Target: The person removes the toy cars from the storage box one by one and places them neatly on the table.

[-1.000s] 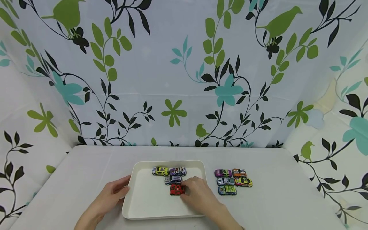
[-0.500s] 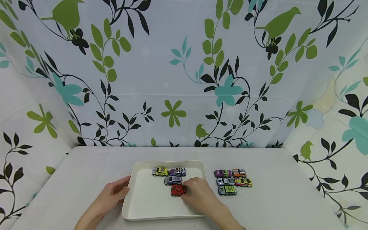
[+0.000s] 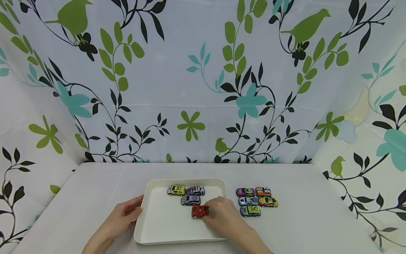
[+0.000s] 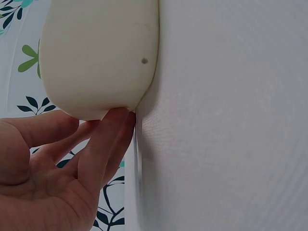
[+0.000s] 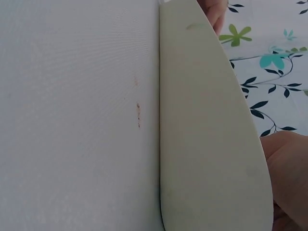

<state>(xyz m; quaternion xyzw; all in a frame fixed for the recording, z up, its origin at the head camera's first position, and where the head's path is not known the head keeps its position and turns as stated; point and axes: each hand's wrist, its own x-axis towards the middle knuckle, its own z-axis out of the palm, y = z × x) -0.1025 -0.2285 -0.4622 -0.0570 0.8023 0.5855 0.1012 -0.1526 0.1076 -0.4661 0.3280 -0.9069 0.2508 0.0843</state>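
Observation:
A white rectangular tray (image 3: 168, 225) lies on the table. At its left edge my left hand (image 3: 122, 218) holds the rim, the thumb and fingertips meeting the outer wall in the left wrist view. My right hand (image 3: 226, 218) reaches over the tray's right side and pinches a red toy car (image 3: 198, 211) by its right end. Behind that car in the tray sit a yellow toy car (image 3: 176, 190), a purple-and-white toy car (image 3: 195, 191) and a grey toy car (image 3: 190, 200). The right wrist view shows mostly the tray's outer wall (image 5: 207, 120); the red car is hidden there.
Right of the tray stands a cluster of several toy cars, among them a purple one (image 3: 245, 192), an orange one (image 3: 263, 191), a silver one (image 3: 248, 201), a yellow-and-red one (image 3: 268, 201) and a green-and-blue one (image 3: 250, 211). A patterned cloth (image 3: 152, 88) hangs behind the table.
My right hand has drawn the red car slightly to the right, away from below the grey car. The left hand has stayed at the tray's edge.

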